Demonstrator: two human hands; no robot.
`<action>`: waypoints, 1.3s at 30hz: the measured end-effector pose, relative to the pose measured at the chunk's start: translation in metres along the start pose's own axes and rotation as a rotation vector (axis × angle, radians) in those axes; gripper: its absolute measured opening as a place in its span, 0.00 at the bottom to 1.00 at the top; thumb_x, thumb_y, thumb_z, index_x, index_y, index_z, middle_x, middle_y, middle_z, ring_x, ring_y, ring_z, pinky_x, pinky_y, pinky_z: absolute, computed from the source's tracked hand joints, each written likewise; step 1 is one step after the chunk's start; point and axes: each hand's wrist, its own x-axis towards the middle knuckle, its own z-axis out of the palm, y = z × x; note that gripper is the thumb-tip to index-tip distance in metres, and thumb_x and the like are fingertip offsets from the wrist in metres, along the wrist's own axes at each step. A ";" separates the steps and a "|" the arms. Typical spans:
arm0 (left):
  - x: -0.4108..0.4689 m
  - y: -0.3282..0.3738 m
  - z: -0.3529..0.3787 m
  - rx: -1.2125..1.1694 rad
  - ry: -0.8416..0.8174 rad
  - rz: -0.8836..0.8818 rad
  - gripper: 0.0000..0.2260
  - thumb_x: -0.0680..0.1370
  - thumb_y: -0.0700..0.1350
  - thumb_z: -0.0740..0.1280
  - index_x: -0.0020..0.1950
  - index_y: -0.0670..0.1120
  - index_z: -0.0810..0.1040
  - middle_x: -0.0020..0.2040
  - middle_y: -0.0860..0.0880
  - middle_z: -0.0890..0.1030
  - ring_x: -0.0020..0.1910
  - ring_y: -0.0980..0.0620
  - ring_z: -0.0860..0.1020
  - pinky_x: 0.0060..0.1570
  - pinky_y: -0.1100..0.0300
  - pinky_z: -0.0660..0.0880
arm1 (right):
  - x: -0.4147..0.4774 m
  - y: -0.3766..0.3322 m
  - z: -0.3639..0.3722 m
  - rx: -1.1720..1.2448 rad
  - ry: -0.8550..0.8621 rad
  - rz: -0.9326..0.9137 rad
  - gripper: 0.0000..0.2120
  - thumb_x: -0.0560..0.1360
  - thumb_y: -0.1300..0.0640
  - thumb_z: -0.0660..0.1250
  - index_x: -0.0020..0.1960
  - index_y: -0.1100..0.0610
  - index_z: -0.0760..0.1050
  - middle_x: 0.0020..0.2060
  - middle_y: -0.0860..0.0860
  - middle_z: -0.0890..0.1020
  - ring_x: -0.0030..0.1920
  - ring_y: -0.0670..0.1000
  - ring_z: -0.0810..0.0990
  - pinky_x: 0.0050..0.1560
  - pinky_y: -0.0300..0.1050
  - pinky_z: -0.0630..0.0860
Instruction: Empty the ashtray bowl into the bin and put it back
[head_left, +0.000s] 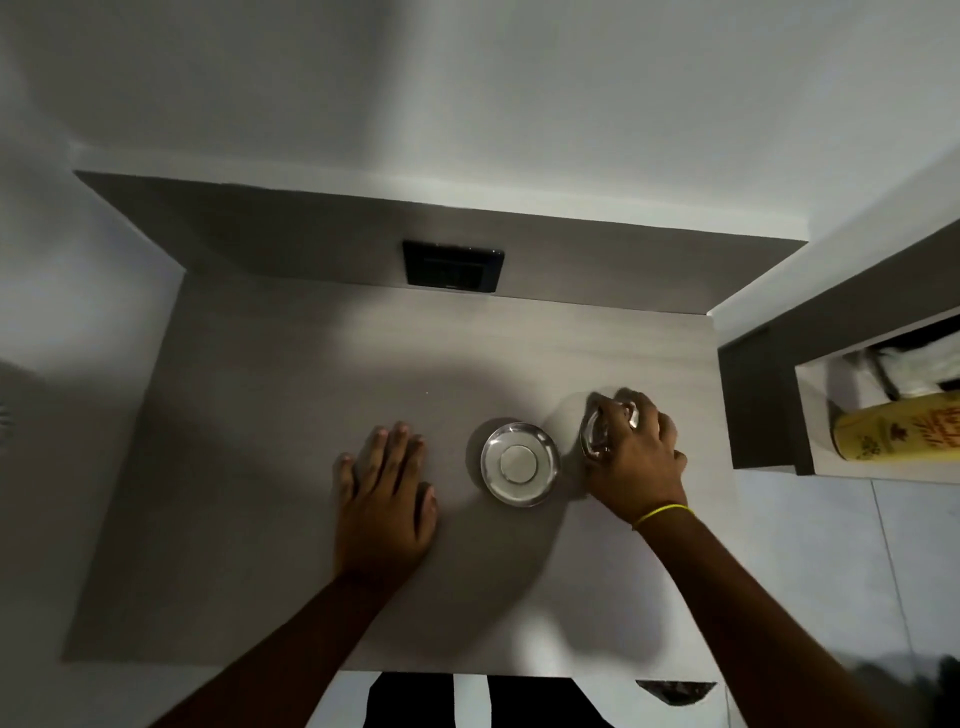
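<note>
Grey tabletop bore the steel ashtray bowl; at three o'clock, the right hand gripped a slippery glass piece, the left hand lay flat, holding nothing.

Single head-worn wide-angle view, looking steeply down onto grey table, seemingly close, edges bowed

- The right hand covers most of a shiny glass or metal piece; its shape stays unclear.
- The yellow bottle on the shelf runs off the right edge, label blurred.
- Both forearms leave the bottom edge.
</note>
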 end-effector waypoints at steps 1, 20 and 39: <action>0.000 0.000 0.000 0.003 -0.006 0.001 0.28 0.82 0.52 0.61 0.81 0.45 0.70 0.85 0.43 0.67 0.85 0.40 0.62 0.78 0.31 0.61 | 0.002 0.001 -0.003 -0.003 -0.029 -0.007 0.40 0.72 0.51 0.76 0.81 0.42 0.65 0.80 0.53 0.61 0.78 0.66 0.62 0.70 0.71 0.73; 0.000 -0.001 0.003 0.017 -0.007 0.004 0.28 0.83 0.53 0.61 0.82 0.45 0.69 0.85 0.43 0.66 0.85 0.40 0.61 0.78 0.30 0.61 | -0.032 -0.064 0.013 0.027 -0.127 -0.328 0.47 0.64 0.37 0.70 0.81 0.46 0.62 0.73 0.53 0.67 0.70 0.63 0.70 0.65 0.58 0.79; -0.002 -0.003 0.003 0.027 -0.037 0.023 0.29 0.84 0.53 0.61 0.83 0.45 0.67 0.86 0.43 0.65 0.86 0.40 0.60 0.79 0.30 0.60 | -0.026 -0.076 0.042 -0.268 -0.170 -0.425 0.49 0.70 0.45 0.76 0.84 0.48 0.54 0.80 0.55 0.57 0.75 0.66 0.63 0.65 0.65 0.79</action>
